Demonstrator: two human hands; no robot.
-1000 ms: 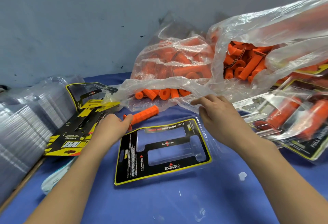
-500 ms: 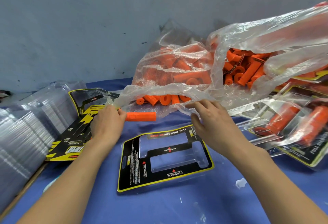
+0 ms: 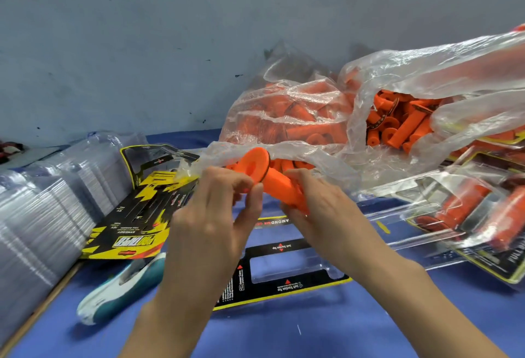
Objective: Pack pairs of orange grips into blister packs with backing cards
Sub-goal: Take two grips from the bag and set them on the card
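Observation:
One orange grip point(image 3: 274, 183) is held up between both hands, its round flange facing me. My left hand point(image 3: 216, 215) pinches the flange edge with thumb and fingers. My right hand point(image 3: 321, 215) wraps around the far end of the grip's body. Under the hands, a clear blister pack with a black-and-yellow backing card point(image 3: 287, 275) lies flat on the blue table, its two cavities holding nothing. Behind, a clear plastic bag point(image 3: 397, 127) holds several loose orange grips.
A tall stack of clear blister shells point(image 3: 42, 215) leans at the left. Loose backing cards point(image 3: 136, 215) lie beside it, with a teal-and-white tool point(image 3: 122, 292) in front. Packed blister packs with orange grips point(image 3: 468, 215) are piled at the right. A grey wall stands behind.
The left hand has brought its grip from the left to the middle and raised it. The right hand left the bag's edge and took hold of the grip's other end.

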